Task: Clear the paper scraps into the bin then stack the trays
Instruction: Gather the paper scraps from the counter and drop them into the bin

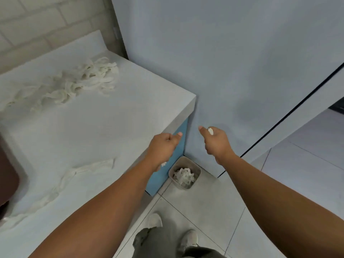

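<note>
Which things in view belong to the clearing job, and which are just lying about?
Job: white paper strips on the grey counter; beige square bin holding scraps; right hand pinching a white scrap; left hand.
Lying about: blue cabinet side; pale shoes; grey floor tiles.

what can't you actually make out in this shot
Head view:
dark object: cut off by the left edge, unidentifiable.
left hand: its own back hides whether the curled fingers hold anything.
right hand: fingers hide most of its paper scrap.
trays: none in frame.
</note>
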Available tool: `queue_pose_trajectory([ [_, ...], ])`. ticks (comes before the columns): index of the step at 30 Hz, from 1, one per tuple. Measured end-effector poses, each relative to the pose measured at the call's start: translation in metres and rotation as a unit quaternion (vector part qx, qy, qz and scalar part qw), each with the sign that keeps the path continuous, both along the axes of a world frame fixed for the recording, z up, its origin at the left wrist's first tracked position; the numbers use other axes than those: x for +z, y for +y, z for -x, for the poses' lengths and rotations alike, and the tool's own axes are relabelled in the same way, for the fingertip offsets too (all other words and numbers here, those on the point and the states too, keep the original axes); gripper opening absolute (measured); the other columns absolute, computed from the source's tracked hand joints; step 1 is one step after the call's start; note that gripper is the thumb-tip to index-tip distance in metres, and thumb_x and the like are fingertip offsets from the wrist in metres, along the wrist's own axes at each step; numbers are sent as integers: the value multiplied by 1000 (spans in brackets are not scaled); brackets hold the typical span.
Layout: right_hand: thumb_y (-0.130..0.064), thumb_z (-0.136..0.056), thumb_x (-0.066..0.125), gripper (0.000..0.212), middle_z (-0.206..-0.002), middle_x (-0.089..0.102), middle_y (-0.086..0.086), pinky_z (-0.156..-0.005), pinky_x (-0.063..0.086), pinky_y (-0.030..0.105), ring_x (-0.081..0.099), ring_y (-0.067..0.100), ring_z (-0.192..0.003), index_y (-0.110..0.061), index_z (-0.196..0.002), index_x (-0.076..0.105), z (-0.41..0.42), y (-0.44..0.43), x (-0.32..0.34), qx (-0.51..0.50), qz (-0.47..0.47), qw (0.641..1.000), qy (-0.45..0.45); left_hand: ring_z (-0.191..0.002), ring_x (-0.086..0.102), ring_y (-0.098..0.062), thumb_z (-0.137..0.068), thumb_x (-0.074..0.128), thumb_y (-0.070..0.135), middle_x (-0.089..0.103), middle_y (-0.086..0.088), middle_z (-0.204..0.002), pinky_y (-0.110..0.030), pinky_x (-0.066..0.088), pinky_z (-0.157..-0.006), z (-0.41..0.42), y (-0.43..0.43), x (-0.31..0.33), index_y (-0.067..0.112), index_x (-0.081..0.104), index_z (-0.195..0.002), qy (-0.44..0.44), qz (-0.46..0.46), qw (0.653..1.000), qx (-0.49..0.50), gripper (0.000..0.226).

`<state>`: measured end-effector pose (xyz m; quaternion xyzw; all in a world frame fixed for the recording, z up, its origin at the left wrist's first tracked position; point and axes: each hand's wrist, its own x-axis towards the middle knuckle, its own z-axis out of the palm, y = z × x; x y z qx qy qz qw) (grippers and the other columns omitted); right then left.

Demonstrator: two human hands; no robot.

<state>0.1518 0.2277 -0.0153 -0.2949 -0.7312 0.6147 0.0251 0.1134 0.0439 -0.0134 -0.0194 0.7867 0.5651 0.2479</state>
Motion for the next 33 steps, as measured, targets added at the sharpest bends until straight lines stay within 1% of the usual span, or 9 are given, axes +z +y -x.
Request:
queue_pose_trajectory([
  [7, -51, -97, 43, 51, -56, 29, -1, -50, 23, 26, 25, 13, -47, -18, -60, 32, -1, 28, -71, -40, -16, 997, -69, -46, 28, -14, -93, 58, 53, 29, 3, -51, -31, 26, -55, 19, 50, -77, 22, 29, -53, -13, 40, 998, -46, 58],
  [12, -38, -102, 41, 54, -52, 35, 1, -58, 30, 32, 32, 17, -50, -16, -53, 30, -3, 44, -142, -20, -102, 984, -143, -55, 41, -16, -93, 58, 35, 42, 3, -54, -29, 32, -54, 28, 76, -168, 11, 42, -54, -74, 93, 992, -42, 48],
  [16, -36, -101, 42, 57, -49, 35, 1, -59, 31, 30, 36, 20, -50, -15, -49, 31, -2, 52, -210, 3, -136, 972, -191, -54, 36, -15, -94, 54, 25, 40, 0, -56, -28, 28, -50, 31, 89, -250, 12, 39, -52, -111, 139, 983, -43, 46],
  [19, -36, -101, 41, 57, -49, 36, 2, -57, 31, 31, 37, 22, -52, -15, -49, 32, 1, 58, -265, 12, -132, 968, -211, -60, 45, -27, -96, 53, 29, 48, -22, -64, -33, 33, -57, 31, 92, -314, -3, 48, -67, -125, 173, 976, -39, 44],
  [21, -36, -100, 42, 56, -49, 36, 2, -55, 30, 31, 37, 21, -51, -15, -49, 32, 0, 60, -303, 8, -126, 968, -217, -78, 58, -43, -96, 53, 35, 60, -30, -83, -42, 46, -68, 30, 89, -357, -7, 58, -78, -138, 189, 972, -26, 46],
  [23, -36, -100, 43, 56, -49, 37, 1, -56, 31, 30, 37, 21, -50, -15, -49, 32, -7, 62, -340, 4, -116, 968, -220, -92, 63, -42, -94, 50, 43, 66, -28, -99, -42, 51, -77, 31, 89, -395, -5, 65, -95, -167, 203, 965, -19, 50],
  [26, -42, -100, 42, 54, -52, 37, 0, -53, 29, 30, 35, 18, -50, -16, -53, 32, -23, 66, -390, -5, -80, 971, -224, -72, 61, -33, -81, 49, 46, 64, -14, -85, -34, 50, -61, 39, 92, -459, 7, 66, -115, -270, 163, 949, 19, 55],
  [28, -42, -99, 39, 47, -57, 36, 0, -53, 27, 30, 32, 17, -52, -18, -59, 33, -34, 69, -419, -31, -14, 974, -224, -73, 64, -26, -86, 52, 34, 68, -7, -86, -33, 53, -62, 45, 98, -491, 17, 67, -119, -329, 125, 935, 47, 40],
  [33, -18, -91, 35, 24, -68, 41, 2, -50, 29, 27, 37, 17, -55, -14, -70, 45, -56, 77, -465, -73, 101, 962, -243, -93, 66, -30, -97, 40, 19, 63, -6, -98, -47, 58, -86, 52, 119, -523, 25, 56, -124, -270, 149, 950, 42, 33],
])
